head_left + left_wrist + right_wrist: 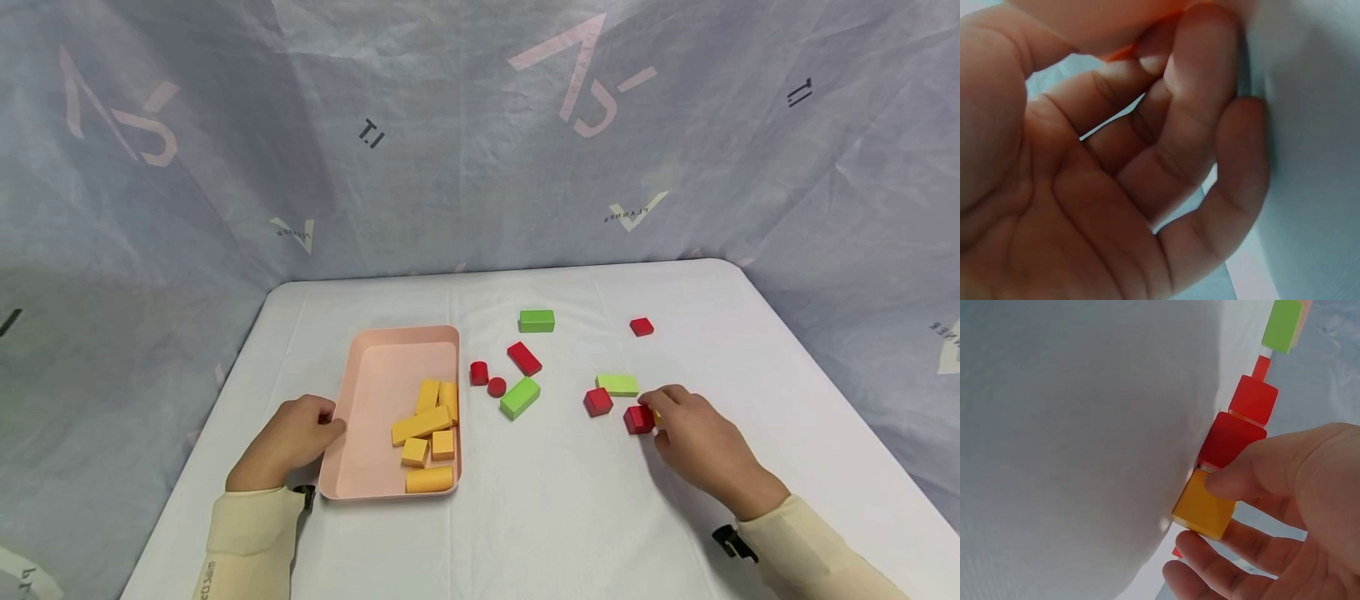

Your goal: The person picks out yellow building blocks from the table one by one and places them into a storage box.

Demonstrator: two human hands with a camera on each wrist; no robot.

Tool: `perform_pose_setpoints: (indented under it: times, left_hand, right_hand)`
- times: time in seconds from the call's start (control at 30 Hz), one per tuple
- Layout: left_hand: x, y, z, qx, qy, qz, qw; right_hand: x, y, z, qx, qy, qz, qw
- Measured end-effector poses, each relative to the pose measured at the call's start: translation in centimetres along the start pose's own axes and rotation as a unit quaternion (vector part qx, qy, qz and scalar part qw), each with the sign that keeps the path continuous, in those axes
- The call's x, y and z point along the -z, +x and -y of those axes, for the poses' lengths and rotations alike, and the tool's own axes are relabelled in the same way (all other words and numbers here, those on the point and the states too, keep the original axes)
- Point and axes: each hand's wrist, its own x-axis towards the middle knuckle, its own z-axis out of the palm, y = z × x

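Right hand (693, 437) pinched a small yellow wooden cube (1204, 508) beside a red wooden block (639, 419), left hand (288, 440) gripped the pink plastic tray's (375, 367) near-left rim

White-clothed table (570, 517)
Bearing pink tray (375, 375), three green blocks (537, 321), red blocks (524, 358), one yellow block (1204, 507).

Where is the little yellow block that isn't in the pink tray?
The yellow block is on the table's right side, pinched in the right hand, right beside a red block. The head view barely shows it; the right wrist view shows it clearly.
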Motion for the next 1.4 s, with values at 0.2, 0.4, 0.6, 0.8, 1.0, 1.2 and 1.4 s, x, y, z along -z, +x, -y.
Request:
perform_pose_setpoints:
  times: [0.2,0.4,0.6,0.8,1.0,1.2,1.4]
  left_hand:
    - [0.0,0.0,-0.1,0.003,0.001,0.003,1.0]
    - [0.1,0.0,-0.3,0.013,-0.009,0.012,0.9998]
    - [0.0,0.0,-0.1,0.01,-0.005,0.014,0.9998]
    - [0.0,0.0,0.0,0.018,-0.004,0.017,0.9997]
    - [0.2,0.0,-0.2,0.013,-0.005,0.014,0.9998]
    - [0.1,0.0,-0.3,0.016,-0.006,0.016,0.9997]
    - [0.1,0.0,-0.3,0.019,-0.011,0.019,0.9996]
  right_hand:
    - [-0.1,0.0,-0.3,-0.006,-0.01,-0.003,1.0]
    - [0.1,0.0,-0.5,0.002,-0.002,-0.015,1.0]
    - [0.4,-0.1,-0.5,-0.01,0.003,0.001,1.0]
    - [0.9,-0.3,-0.4,-0.01,0.003,0.0,1.0]
    - [1.3,-0.4,-0.5,-0.001,0.006,-0.012,1.0]
    - [1.8,-0.4,0.0,-0.007,0.006,-0.007,1.0]
    - [2.6,-0.3,0.7,-0.011,0.017,-0.012,1.0]
